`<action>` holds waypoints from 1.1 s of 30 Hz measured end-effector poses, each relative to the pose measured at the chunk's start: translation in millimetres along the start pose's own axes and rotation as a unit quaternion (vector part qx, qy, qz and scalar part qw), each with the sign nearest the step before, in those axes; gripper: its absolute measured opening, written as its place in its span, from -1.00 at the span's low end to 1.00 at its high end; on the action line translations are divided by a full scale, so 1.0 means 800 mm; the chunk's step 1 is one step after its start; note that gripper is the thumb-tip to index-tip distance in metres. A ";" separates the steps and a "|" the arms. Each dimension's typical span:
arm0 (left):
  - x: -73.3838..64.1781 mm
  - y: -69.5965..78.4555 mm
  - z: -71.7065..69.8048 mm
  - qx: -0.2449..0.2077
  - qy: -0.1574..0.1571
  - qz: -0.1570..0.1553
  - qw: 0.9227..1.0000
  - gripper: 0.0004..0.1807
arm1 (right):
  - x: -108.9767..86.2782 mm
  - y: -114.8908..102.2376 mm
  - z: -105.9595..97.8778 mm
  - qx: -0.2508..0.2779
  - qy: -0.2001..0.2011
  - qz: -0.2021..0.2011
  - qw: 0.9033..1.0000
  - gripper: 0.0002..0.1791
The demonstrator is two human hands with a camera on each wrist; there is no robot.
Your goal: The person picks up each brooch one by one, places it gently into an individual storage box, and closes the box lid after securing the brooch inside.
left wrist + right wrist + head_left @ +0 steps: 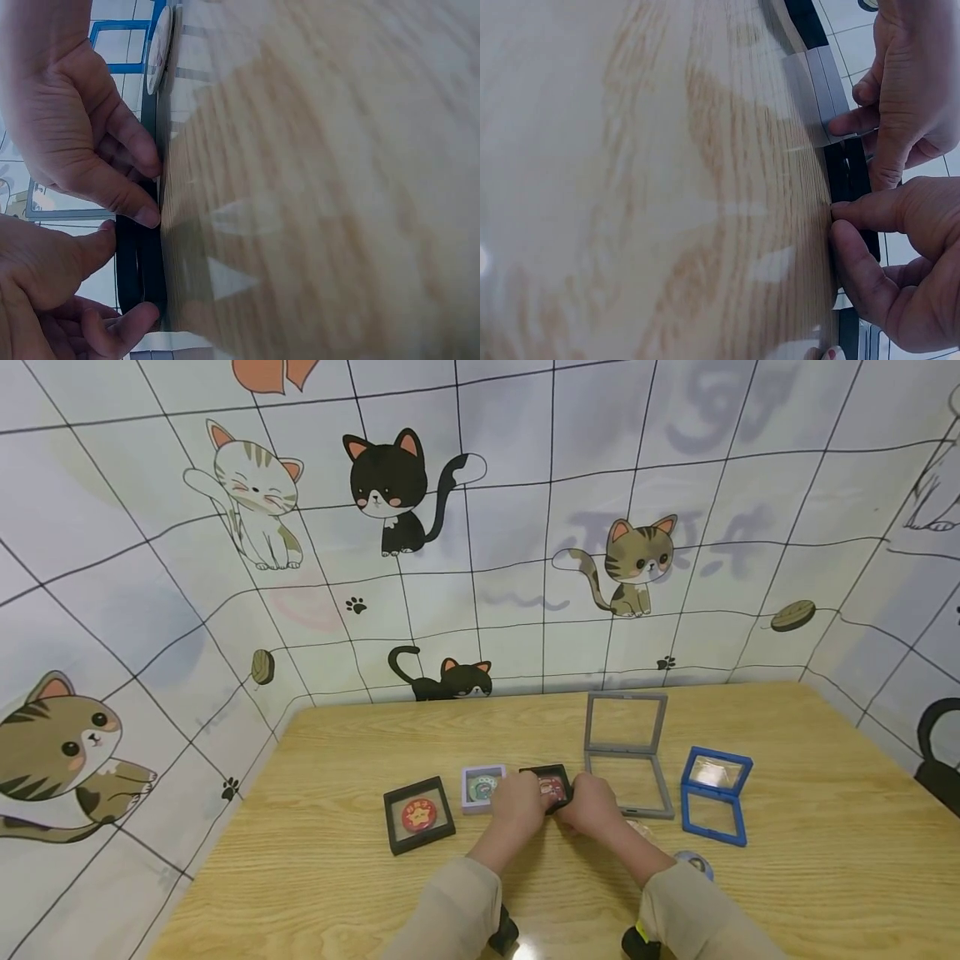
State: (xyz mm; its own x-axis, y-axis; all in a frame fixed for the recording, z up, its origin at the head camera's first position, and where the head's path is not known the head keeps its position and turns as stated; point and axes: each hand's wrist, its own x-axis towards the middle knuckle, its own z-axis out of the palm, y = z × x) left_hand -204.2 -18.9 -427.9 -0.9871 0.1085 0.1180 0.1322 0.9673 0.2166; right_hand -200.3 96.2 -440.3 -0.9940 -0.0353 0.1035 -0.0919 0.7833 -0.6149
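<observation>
Both hands are on a small black display frame (pixel 559 770) with a red round badge (pixel 552 789) inside. My left hand (pixel 517 806) grips its left side, thumb over the front. At the right edge, my right hand (pixel 592 803) pinches the frame between thumb and fingers. From the left wrist, the frame's dark edge (pixel 139 262) shows standing low against the tabletop. The right wrist view has the right hand's thumb and forefinger (pixel 870 211) at that edge. Just left of the left hand lies a lilac frame (pixel 467 806) with a green badge (pixel 482 788).
Farther left lies a larger black frame (pixel 390 822) around a red star badge (pixel 418 815). To the right, a grey frame (pixel 625 749) and a blue frame (pixel 711 792) stand unfolded. A round badge (pixel 697 863) is beside the right forearm. A cat-patterned wall (pixel 517 585) backs the wooden table (pixel 315 860).
</observation>
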 end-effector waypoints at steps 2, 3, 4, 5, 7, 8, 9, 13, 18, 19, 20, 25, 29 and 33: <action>0.000 0.000 0.001 -0.005 0.003 0.002 1.000 -0.56 | 0.000 0.000 0.000 0.001 -0.002 0.001 1.000 -0.76; 0.001 0.000 0.001 -0.007 0.007 0.003 1.000 -0.56 | 0.000 0.000 -0.001 0.000 -0.003 0.001 1.000 -0.75; 0.001 0.000 0.002 -0.009 0.010 0.004 1.000 -0.56 | -0.001 -0.001 -0.001 0.001 -0.005 0.001 1.000 -0.75; 0.001 -0.001 0.002 -0.012 0.013 0.004 1.000 -0.57 | -0.001 -0.001 -0.002 0.002 -0.007 0.001 1.000 -0.74; 0.001 -0.002 0.003 -0.019 0.019 0.007 1.000 -0.57 | -0.002 -0.002 -0.003 0.000 -0.009 0.000 1.000 -0.73; 0.001 -0.003 0.003 -0.023 0.022 0.008 0.999 -0.56 | -0.002 -0.003 -0.003 -0.001 -0.010 -0.001 1.000 -0.73; 0.002 -0.003 0.004 -0.025 0.023 0.007 0.999 -0.55 | -0.002 -0.003 -0.003 -0.001 -0.009 -0.002 1.000 -0.72; 0.001 -0.005 0.005 -0.050 0.021 -0.001 0.999 -0.51 | -0.002 -0.003 -0.003 -0.006 -0.006 -0.005 1.000 -0.72; 0.001 -0.007 0.007 -0.078 0.020 -0.005 0.997 -0.51 | -0.002 -0.003 -0.002 -0.011 -0.004 -0.005 1.000 -0.72; 0.002 -0.007 0.008 -0.080 0.020 -0.005 0.997 -0.51 | -0.002 -0.003 -0.001 -0.010 -0.004 -0.005 1.000 -0.73; 0.002 -0.007 0.009 -0.083 0.020 -0.005 0.996 -0.51 | -0.002 -0.003 -0.001 -0.008 -0.005 -0.004 1.000 -0.73; 0.003 -0.008 0.009 -0.091 0.020 0.000 0.996 -0.51 | 0.000 -0.002 -0.001 -0.007 -0.008 -0.005 1.000 -0.76; 0.003 -0.009 0.009 -0.091 0.017 0.007 0.996 -0.54 | 0.002 -0.001 -0.001 -0.013 -0.012 -0.007 1.000 -0.76; 0.003 -0.007 0.006 -0.083 0.009 0.016 0.996 -0.54 | 0.004 0.000 -0.002 -0.017 -0.012 -0.008 1.000 -0.74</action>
State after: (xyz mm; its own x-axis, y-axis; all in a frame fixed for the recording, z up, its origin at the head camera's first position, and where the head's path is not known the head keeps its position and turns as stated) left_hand -208.1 -23.2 -433.5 -0.9807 0.1325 0.1438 0.1775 0.9118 0.3703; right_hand -203.3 97.2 -439.1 -0.9937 -0.0622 0.0934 -0.1055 0.8026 -0.5872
